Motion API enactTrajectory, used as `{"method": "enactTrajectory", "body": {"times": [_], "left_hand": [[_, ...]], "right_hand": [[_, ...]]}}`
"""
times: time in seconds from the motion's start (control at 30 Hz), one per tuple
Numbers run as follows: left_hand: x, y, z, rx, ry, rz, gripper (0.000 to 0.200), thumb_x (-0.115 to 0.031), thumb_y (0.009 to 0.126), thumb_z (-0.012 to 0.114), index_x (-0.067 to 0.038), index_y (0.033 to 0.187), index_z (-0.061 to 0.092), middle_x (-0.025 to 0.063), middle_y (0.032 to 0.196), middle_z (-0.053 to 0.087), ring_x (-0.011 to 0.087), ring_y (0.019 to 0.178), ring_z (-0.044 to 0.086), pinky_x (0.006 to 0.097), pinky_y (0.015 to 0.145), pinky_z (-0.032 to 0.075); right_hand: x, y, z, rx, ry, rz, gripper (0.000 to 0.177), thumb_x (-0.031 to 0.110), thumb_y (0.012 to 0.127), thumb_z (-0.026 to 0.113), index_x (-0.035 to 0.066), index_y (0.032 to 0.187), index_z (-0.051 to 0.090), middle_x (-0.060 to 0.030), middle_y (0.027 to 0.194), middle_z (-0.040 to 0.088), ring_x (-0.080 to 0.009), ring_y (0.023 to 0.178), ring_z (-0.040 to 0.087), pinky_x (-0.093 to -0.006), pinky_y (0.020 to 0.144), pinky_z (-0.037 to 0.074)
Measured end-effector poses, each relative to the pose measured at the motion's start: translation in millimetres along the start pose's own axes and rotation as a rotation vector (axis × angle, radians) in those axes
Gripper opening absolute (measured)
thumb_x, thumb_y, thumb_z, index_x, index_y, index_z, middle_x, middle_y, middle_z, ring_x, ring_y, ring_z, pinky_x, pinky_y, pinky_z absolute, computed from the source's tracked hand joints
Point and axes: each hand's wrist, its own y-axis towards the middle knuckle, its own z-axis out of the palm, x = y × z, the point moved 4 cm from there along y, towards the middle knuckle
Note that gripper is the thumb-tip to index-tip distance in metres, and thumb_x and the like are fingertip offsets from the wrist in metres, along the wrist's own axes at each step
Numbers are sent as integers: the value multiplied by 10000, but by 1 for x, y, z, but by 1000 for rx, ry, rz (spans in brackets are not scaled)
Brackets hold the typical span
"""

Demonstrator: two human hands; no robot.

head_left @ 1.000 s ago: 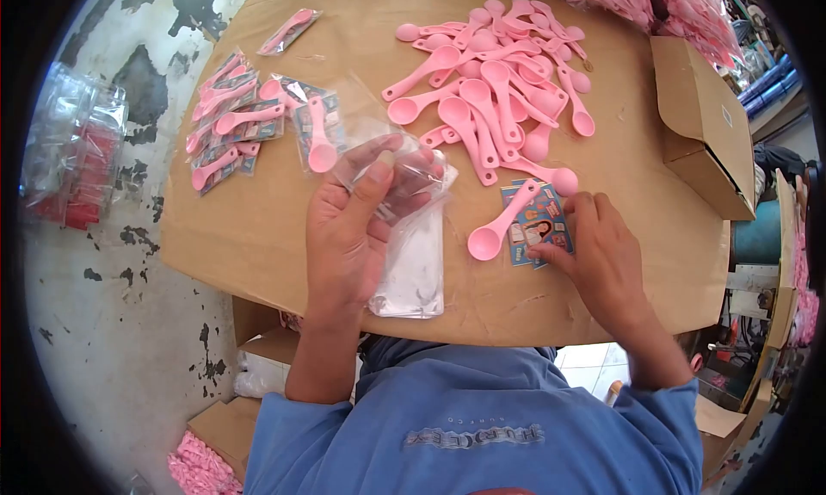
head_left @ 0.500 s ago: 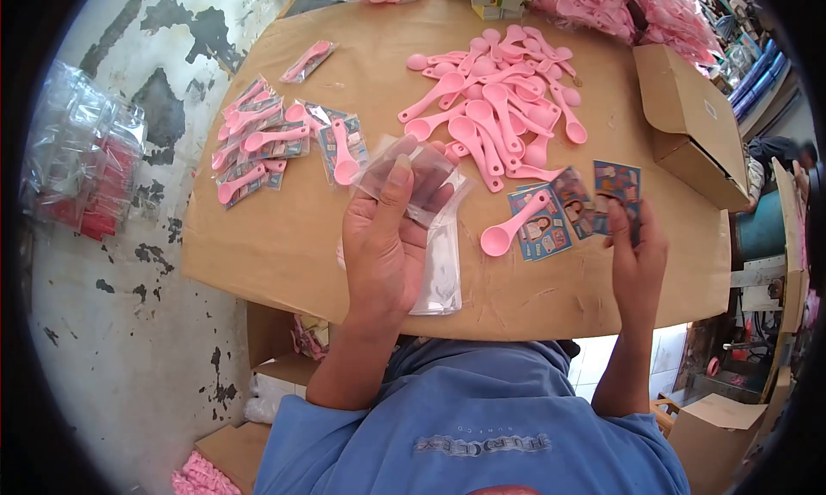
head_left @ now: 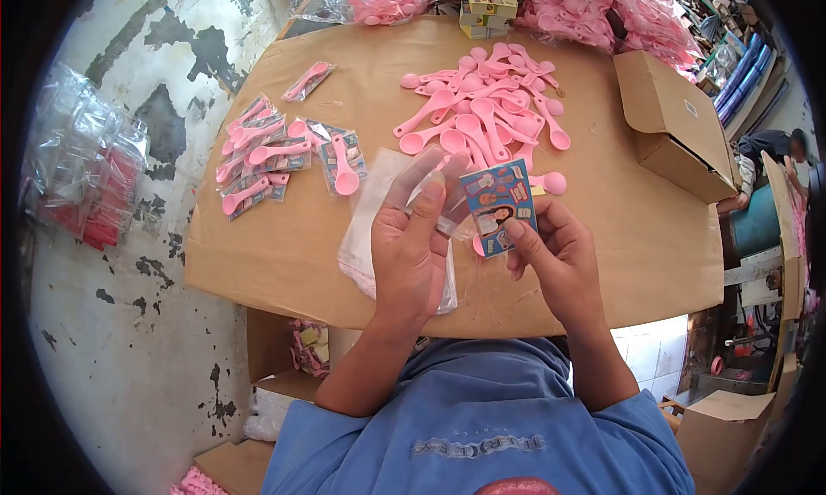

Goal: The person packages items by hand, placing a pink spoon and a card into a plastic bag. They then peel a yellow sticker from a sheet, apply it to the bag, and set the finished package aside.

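Note:
My left hand point(head_left: 411, 250) pinches a clear plastic bag point(head_left: 453, 211) between thumb and fingers, its film spread over the fingertips. Close to its right, my right hand point(head_left: 559, 258) grips a small blue printed card point(head_left: 492, 204) by the lower right edge, with the card's near corner at the bag. Under my left hand lies a stack of clear bags point(head_left: 357, 247). A pink measuring spoon point(head_left: 478, 246) shows only in part behind the card. Just beyond my hands, a heap of loose pink spoons point(head_left: 483, 112) covers the table's middle.
Spoons bagged with cards point(head_left: 280, 155) lie on the left of the brown-covered table point(head_left: 637, 262). A cardboard box point(head_left: 675, 133) stands at the right. At the back are small yellow boxes point(head_left: 489, 13) and big bags of spoons point(head_left: 572, 17). Another person point(head_left: 766, 151) is at far right.
My right hand has brought the card from the right side of the table up to the bag. My left hand has shifted slightly right, still holding the bag.

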Motion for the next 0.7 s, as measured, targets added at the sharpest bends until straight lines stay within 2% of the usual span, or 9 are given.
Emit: {"method": "enactTrajectory", "body": {"times": [0.13,0.2,0.33,0.4,0.5,0.7], "left_hand": [[3,1,0,-49,-33,-22,428,-114,1063,602,32,1452,503,198,1334,669,248,1229,665,368,994,573],[5,0,1,0,10,-47,405,-100,1071,571,43,1444,506,200,1348,656,247,1199,679,388,996,590],[13,-5,1,62,43,-108,395,-87,1066,571,49,1432,513,193,1342,658,250,1163,696,383,978,607],[13,-5,3,40,61,-95,390,-93,1062,585,42,1422,525,187,1320,669,240,1163,696,374,980,603],[18,-3,4,13,90,-70,355,-96,1056,602,31,1385,561,168,1286,685,214,1132,700,357,963,597],[33,-14,12,37,107,-88,255,-75,1044,621,12,1282,637,110,1239,705,158,1073,686,339,964,557]], "right_hand": [[-5,-2,-4,99,-134,58,234,195,1031,690,-11,1140,665,14,848,655,-24,661,561,-198,580,447],[-2,-2,-5,188,-241,104,237,185,1032,686,-12,1162,663,11,855,655,-26,666,563,-201,581,450],[-1,2,-14,130,-138,88,251,142,1019,694,-33,1192,645,-19,887,676,-52,721,616,-219,625,504],[-1,6,-15,60,-27,20,246,124,1010,703,-39,1182,638,-37,909,688,-70,757,647,-228,651,534],[-6,6,-19,76,27,49,230,104,1002,708,-41,1163,630,-55,943,698,-96,808,677,-243,700,566],[-7,11,5,-70,131,-120,196,97,1007,697,-28,1143,631,-46,978,698,-100,825,684,-243,736,570]]}}
